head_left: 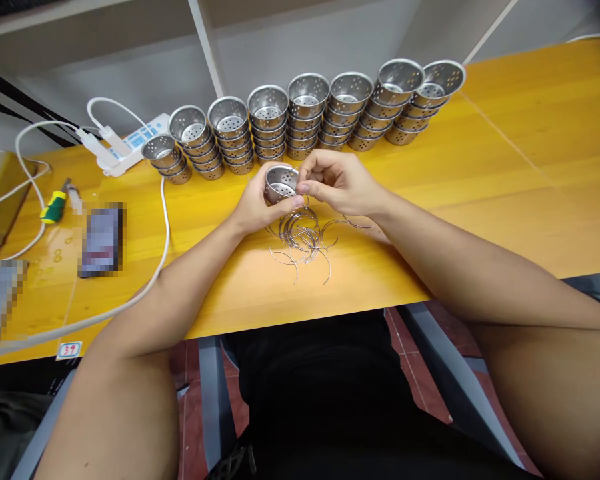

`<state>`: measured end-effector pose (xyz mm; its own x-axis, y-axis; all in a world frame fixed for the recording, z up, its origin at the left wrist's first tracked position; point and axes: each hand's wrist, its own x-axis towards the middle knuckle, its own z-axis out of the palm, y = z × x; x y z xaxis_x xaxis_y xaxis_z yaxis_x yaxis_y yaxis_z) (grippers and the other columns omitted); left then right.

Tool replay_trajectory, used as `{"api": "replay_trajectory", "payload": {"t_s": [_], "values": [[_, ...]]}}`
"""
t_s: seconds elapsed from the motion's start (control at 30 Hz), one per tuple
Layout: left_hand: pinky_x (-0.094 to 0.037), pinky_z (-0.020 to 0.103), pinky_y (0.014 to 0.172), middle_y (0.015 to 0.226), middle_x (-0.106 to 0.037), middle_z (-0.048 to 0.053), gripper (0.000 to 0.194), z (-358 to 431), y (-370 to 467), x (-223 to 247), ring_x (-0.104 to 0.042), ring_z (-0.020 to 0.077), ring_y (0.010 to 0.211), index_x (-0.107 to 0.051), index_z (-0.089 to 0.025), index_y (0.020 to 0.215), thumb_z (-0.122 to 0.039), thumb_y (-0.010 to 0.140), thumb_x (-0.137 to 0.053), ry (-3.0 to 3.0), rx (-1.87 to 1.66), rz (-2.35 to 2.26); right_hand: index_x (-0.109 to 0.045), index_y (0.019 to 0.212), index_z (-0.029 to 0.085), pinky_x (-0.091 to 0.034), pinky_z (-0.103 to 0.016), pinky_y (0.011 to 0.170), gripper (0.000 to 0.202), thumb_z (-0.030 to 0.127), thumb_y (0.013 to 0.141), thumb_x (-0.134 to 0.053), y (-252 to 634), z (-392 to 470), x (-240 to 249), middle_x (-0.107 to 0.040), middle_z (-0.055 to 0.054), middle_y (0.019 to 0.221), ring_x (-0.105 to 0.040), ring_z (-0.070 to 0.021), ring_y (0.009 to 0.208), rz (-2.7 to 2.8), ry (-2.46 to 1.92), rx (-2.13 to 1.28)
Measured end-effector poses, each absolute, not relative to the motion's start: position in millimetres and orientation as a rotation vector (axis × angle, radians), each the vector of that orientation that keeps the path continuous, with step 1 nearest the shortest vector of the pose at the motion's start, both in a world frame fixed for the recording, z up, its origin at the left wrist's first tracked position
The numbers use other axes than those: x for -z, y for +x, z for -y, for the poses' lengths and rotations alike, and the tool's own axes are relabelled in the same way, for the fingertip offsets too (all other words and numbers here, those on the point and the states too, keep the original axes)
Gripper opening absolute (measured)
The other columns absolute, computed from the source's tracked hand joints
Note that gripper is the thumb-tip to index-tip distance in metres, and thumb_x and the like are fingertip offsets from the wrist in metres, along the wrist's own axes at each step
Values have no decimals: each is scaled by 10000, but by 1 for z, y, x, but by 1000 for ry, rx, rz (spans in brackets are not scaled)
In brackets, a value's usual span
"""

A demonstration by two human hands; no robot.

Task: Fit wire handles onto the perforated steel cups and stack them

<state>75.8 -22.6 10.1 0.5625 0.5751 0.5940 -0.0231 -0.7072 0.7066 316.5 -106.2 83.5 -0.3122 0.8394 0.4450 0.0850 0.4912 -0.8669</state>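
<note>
My left hand (255, 203) is wrapped round a small perforated metal cup (281, 181), its open top tilted up towards me. At the cup's right rim, my right hand (335, 179) pinches a thin curved wire (294, 171); most of that wire is hidden by the fingers. Just below the hands, a loose heap of curved metal wires (303, 233) lies on the yellow table (260, 293). Behind the hands stand several stacks of the same perforated cups (267, 127) in a row.
On the left are a white power strip (130, 150) with plugs, a white cable (166, 233), a green-and-yellow screwdriver handle (54, 208) and a blurred-out phone (101, 241). Another blurred-out flat object (3, 297) lies near the left edge. A grey partition (290, 47) rises behind.
</note>
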Motion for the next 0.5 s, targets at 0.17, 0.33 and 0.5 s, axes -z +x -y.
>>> {"api": "replay_trajectory", "payload": {"t_s": [0.17, 0.33, 0.5], "values": [[-737, 526, 1209, 1374, -839, 90, 999, 22, 80, -4, -883, 307, 1259, -654, -293, 1532, -1029, 917, -936, 2183, -1167, -462, -751, 941, 275, -480, -365, 665, 792, 995, 829, -1060, 311, 102, -79, -697, -25, 844, -545, -194, 749, 1668, -834, -936], [-724, 550, 1227, 1366, -829, 93, 941, 17, 80, -3, -873, 309, 1251, -657, -290, 1527, -1004, 967, -908, 2215, -1176, -432, -767, 952, 260, -437, -344, 633, 723, 900, 874, -1095, 312, 98, -73, -695, -16, 824, -540, -176, 731, 1682, -838, -918], [-736, 511, 1159, 1342, -831, 90, 953, 18, 81, -6, -864, 287, 1200, -661, -286, 1505, -1017, 947, -914, 2190, -1168, -462, -753, 921, 264, -455, -352, 630, 744, 928, 862, -1084, 311, 99, -74, -689, -9, 806, -551, -176, 720, 1680, -842, -914]]}}
